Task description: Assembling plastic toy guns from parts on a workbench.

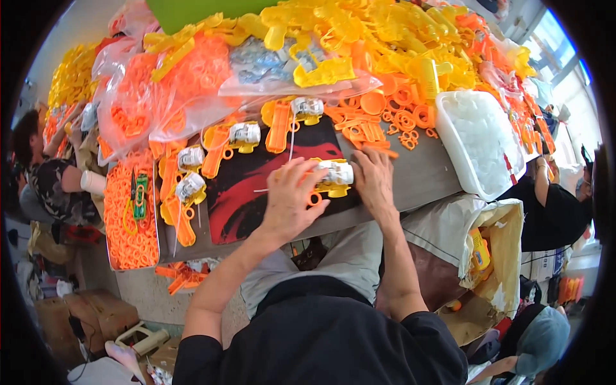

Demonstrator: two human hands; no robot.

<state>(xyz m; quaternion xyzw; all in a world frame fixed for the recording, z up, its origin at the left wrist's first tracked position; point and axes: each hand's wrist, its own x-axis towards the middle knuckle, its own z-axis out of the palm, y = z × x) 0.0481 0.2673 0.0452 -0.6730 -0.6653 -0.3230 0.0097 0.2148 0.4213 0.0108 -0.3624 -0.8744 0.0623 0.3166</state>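
A partly built toy gun, with a yellow half-shell, an orange handle and a white mechanism (336, 174), lies before me on the dark mat (247, 199). My left hand (292, 196) curls round its handle side, the fingers bent over the orange part and hiding much of it. Just right of the mechanism is my right hand (374, 183), fingers bent down at the near edge of the orange parts. A slim orange plastic part (383, 151) shows at its fingertips; the grip itself is mostly hidden.
Several similar toy guns (244, 133) line the mat's left and far sides. Beyond rise heaps of yellow shells (378, 32) and bagged orange parts (196, 67). A tray of orange rings (131, 234) stands left, a white tub (478, 141) right. Other people sit at both sides.
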